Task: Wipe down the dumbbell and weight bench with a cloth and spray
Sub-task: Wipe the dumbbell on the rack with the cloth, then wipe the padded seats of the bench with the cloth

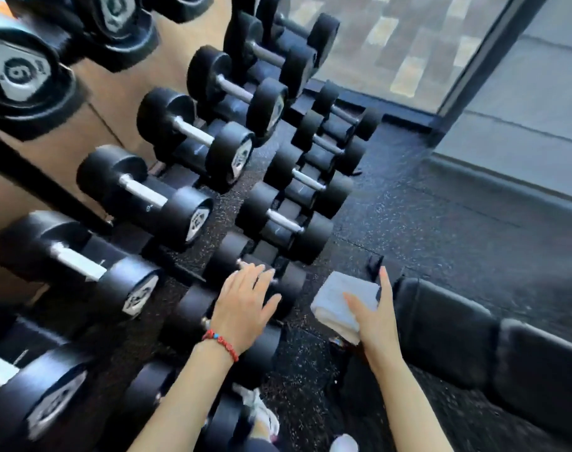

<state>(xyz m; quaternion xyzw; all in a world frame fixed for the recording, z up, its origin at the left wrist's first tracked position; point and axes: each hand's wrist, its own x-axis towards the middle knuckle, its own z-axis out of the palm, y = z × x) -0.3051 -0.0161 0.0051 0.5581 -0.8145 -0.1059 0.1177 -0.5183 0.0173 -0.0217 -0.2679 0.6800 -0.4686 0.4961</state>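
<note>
Head view: two bare hands. Left hand, red bead bracelet at the wrist, lies over the handle of a small dumbbell at 6 o'clock, fingers spread and lightly bent; whether they grip it cannot be told. Right hand holds one folded white cloth, thumb on top, index finger straight. Lower rack row: five dumbbells visible, round black matte heads, bright steel handles. Middle row: about seven, larger, silver end plates. One bench, black padded vinyl, at 4 o'clock. Speckled rubber floor.
</note>
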